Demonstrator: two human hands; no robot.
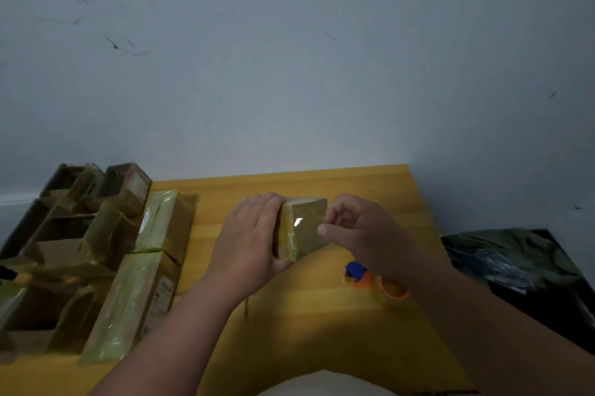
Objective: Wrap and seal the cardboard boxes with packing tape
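Note:
A small cardboard box [304,228] covered in shiny tape stands in the middle of the yellow table [309,324]. My left hand [251,234] lies flat against its left side with the thumb under its lower edge. My right hand [351,228] is at the box's right edge, fingers curled and thumb pressing on the taped face. An orange and blue tape dispenser [376,281] lies on the table below my right wrist, partly hidden by my forearm.
Several taped cardboard boxes [135,283] are stacked along the table's left side, with open ones [48,234] further left. A dark plastic bag [515,263] sits off the table's right edge. A grey wall [289,57] rises behind.

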